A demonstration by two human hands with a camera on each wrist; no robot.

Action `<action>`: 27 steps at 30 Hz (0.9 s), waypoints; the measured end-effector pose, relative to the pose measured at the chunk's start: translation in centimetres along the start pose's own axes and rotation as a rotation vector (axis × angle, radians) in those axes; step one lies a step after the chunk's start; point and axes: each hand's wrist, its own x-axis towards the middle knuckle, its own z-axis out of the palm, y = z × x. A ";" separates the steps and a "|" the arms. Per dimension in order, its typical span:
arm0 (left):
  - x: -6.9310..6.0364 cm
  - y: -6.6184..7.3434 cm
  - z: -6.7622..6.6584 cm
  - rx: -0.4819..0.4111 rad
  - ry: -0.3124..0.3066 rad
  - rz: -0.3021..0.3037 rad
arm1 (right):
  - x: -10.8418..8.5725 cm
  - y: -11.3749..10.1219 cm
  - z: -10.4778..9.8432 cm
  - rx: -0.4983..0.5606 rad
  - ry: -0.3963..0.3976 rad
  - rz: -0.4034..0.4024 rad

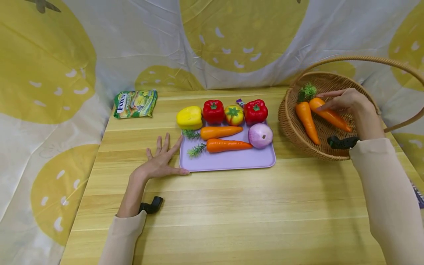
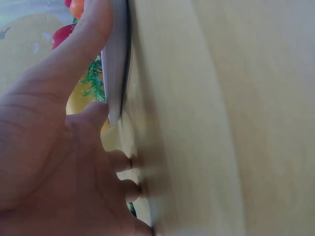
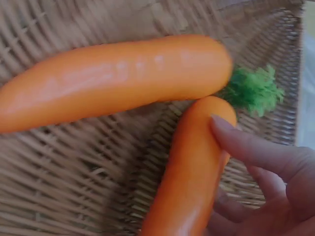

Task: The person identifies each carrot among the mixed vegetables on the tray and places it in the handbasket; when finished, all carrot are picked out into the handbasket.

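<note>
In the basket [image 1: 334, 79] lie two orange carrots with green tops. My right hand [image 1: 347, 102] pinches the right-hand carrot [image 1: 332, 117] near its thick end; the right wrist view shows the thumb on that carrot [image 3: 189, 172], beside the other carrot [image 3: 118, 73]. My left hand [image 1: 159, 162] is spread on the table, thumb and forefinger touching the left end of the lilac tray [image 1: 232, 162]. On the tray lie two carrots [image 1: 228, 145], a purple onion [image 1: 260, 135] and, along its back edge, a yellow pepper [image 1: 189, 117], two red peppers [image 1: 213, 111] and a yellow-red tomato [image 1: 233, 115].
A green snack bag [image 1: 135, 104] lies at the table's back left. Behind the tray is a small purple wrapper [image 1: 240, 102]. The basket's tall handle [image 1: 357, 58] arches over the right side. Another dark wrapper [image 1: 418, 195] shows at the right edge. A patterned cloth [image 1: 159, 36] hangs behind.
</note>
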 end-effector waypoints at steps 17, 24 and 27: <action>-0.2 0.0 0.1 -0.017 0.006 0.013 | 0.8 0.7 0.2 0.045 -0.041 -0.007; 0.0 0.0 0.1 0.004 0.000 0.003 | 0.9 0.9 0.1 0.026 -0.050 -0.002; 0.0 0.1 0.1 0.008 0.003 0.005 | 0.8 1.0 0.0 0.046 -0.057 0.005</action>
